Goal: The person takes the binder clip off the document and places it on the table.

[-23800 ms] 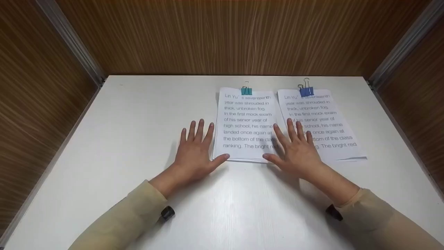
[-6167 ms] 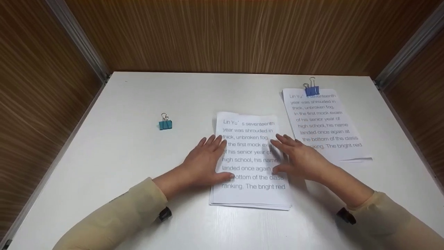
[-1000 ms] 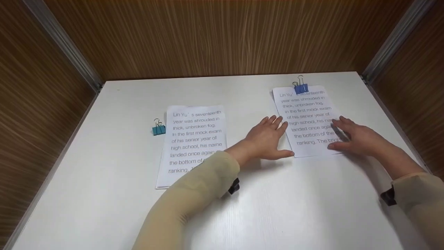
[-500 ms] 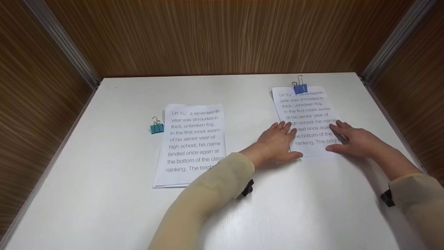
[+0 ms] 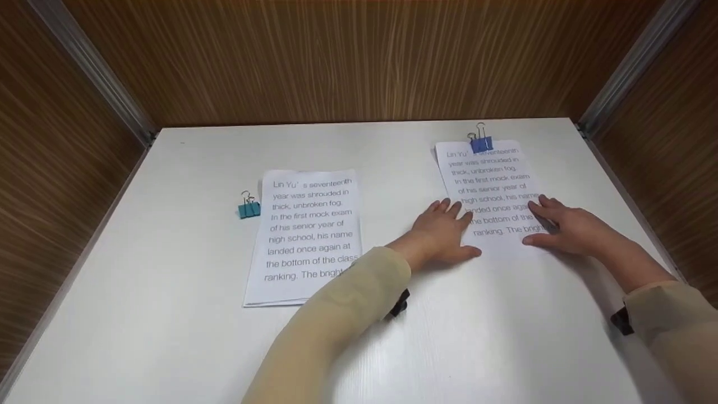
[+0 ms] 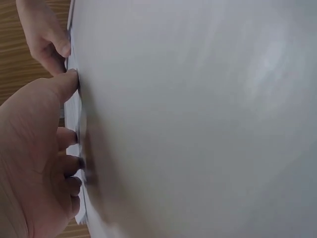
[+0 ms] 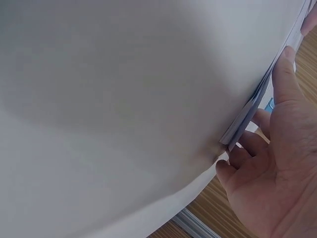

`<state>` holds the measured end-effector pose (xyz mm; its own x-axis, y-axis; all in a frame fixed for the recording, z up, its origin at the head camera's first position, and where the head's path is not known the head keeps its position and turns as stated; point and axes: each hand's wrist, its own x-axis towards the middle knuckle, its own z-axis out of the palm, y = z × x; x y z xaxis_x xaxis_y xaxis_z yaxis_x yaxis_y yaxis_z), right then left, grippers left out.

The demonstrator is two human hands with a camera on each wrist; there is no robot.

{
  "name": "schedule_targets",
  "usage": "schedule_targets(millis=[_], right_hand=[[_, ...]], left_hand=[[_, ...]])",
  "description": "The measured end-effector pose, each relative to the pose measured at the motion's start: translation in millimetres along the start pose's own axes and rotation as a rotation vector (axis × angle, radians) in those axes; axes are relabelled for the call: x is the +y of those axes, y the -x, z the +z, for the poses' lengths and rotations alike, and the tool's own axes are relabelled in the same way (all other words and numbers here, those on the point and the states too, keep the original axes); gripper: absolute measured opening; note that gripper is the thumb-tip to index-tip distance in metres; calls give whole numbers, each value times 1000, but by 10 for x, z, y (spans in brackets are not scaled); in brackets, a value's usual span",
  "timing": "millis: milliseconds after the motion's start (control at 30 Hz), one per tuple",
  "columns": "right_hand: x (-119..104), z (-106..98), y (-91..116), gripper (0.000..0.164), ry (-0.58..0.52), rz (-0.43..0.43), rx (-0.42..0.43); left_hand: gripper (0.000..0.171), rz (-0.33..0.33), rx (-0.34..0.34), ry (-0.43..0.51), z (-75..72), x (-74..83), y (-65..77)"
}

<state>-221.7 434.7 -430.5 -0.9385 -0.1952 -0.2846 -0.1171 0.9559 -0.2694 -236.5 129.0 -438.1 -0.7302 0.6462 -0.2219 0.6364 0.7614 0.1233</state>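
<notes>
On the right side of the table lies a stack of printed paper (image 5: 493, 188), a blue binder clip (image 5: 482, 144) on its top edge. My left hand (image 5: 440, 233) rests against its lower left edge, fingers spread and thumb near the bottom corner. The right hand (image 5: 578, 227) grips the lower right edge, its thumb over the sheets and its curled fingers at the side. In the right wrist view, the layered sheet edges (image 7: 247, 119) tilt up between thumb and fingers. The second paper stack (image 5: 308, 224) lies at the left, unclipped and partly covered by my left sleeve.
A teal binder clip (image 5: 249, 210) stands beside the left stack's upper left edge. Brown wood-grain panels (image 5: 359, 62) close the white table (image 5: 168, 336) at the back and sides.
The teal-clipped stack has lost its clip and moved left beside it. Both hands have gone over to the blue-clipped stack. In the last second, the left hand closed in on its edge.
</notes>
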Motion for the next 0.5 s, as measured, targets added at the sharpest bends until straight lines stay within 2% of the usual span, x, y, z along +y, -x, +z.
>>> schedule_targets(millis=[233,500], right_hand=[[-69,-44,54,112,-3,5,0],[-213,-39,118,115,47,-26,7]], left_hand=[[87,27,6,-24,-73,-7,48],[88,40,-35,-36,-113,-73,145]])
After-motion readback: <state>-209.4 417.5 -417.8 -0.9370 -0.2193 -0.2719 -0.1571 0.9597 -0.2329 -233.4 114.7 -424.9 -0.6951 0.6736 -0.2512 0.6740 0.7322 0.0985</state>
